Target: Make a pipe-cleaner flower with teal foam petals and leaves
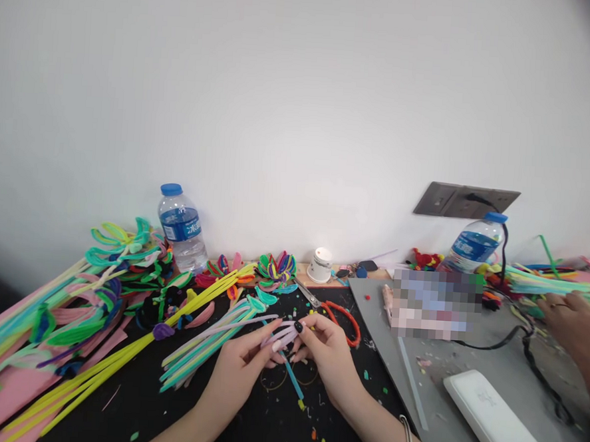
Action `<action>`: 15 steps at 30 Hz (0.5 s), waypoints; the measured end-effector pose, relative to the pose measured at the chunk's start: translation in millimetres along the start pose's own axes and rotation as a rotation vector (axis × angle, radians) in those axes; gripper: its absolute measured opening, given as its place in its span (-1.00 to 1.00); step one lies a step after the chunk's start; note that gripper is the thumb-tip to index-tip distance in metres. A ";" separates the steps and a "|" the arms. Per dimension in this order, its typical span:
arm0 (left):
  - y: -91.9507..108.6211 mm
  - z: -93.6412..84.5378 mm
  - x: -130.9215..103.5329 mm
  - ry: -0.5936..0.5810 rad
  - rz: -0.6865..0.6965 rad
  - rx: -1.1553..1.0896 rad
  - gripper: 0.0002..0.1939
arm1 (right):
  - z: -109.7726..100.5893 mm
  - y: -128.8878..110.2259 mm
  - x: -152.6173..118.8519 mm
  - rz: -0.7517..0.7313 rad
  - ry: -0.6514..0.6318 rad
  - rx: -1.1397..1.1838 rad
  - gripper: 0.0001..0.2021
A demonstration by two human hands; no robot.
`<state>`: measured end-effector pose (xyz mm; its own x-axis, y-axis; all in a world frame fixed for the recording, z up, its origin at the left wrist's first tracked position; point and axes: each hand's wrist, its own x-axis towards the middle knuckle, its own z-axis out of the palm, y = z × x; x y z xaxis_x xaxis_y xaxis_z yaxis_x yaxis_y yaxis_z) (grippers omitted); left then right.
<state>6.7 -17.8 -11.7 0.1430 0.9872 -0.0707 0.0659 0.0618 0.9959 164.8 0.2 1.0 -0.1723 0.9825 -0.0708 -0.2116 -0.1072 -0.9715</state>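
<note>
Pinching lilac pipe cleaner (280, 337), between both hands

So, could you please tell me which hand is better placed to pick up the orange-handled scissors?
Probably the right hand: the scissors lie just beyond it.

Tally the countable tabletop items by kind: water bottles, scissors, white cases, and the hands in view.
Water bottles: 2
Scissors: 1
White case: 1
Hands: 3, left hand, right hand, another person's hand
Total: 7
</note>
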 end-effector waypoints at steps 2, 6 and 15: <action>0.8 -0.7 0.6 0.022 -0.008 -0.008 -0.58 | 0.9 -2.6 -0.2 0.011 -0.001 -0.021 -0.73; 1.1 -1.5 1.7 0.057 -0.007 -0.044 -0.62 | 3.3 -6.5 -0.9 0.050 -0.004 -0.038 -0.71; -2.9 -4.4 4.8 0.068 -0.020 -0.096 -0.70 | 2.9 -7.5 -0.1 0.050 -0.020 -0.099 -0.71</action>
<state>2.9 -12.6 -14.6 0.0754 0.9931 -0.0896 -0.0273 0.0919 0.9954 163.7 0.5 9.0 -0.1996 0.9729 -0.1166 -0.1063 -0.1398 -0.9845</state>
